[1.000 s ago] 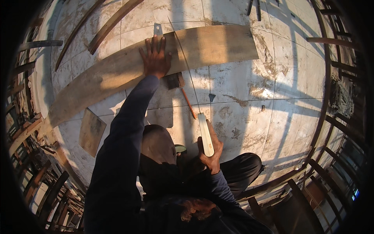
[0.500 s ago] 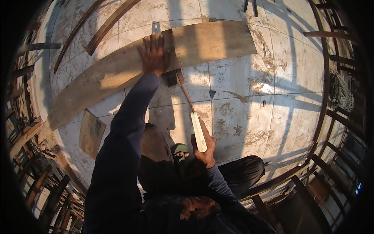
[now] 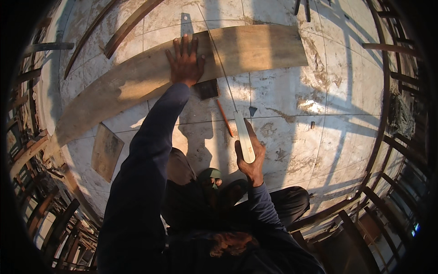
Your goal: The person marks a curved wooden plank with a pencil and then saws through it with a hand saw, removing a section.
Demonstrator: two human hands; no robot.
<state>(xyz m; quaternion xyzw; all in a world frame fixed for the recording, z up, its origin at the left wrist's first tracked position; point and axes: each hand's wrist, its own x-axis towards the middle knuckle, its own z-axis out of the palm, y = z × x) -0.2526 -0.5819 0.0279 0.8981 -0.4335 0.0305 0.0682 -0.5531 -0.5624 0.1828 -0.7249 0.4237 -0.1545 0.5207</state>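
Note:
A long, thin wooden board (image 3: 255,49) lies on the floor, its left part curving toward me in this view. My left hand (image 3: 187,61) presses flat on it, fingers spread. My right hand (image 3: 252,153) grips the cream handle of a handsaw (image 3: 244,137). Its blade, seen edge-on as a thin line, runs away from me across the board, just right of my left hand. An orange pencil (image 3: 225,118) lies left of the saw handle. A dark block (image 3: 209,89) shows at the board's near edge, and a grey metal strip with a hole (image 3: 185,19) sticks out beyond its far edge.
A small board offcut (image 3: 107,152) lies at the left, and a dark triangular chip (image 3: 252,111) right of the saw. Curved wooden strips (image 3: 132,27) rest at the far left. Slatted wooden pieces (image 3: 404,146) line the right side. My foot (image 3: 210,176) is close by.
My right hand has moved away from me and slightly right with the saw, whose blade now reaches past the board's far edge. My left hand still presses on the board.

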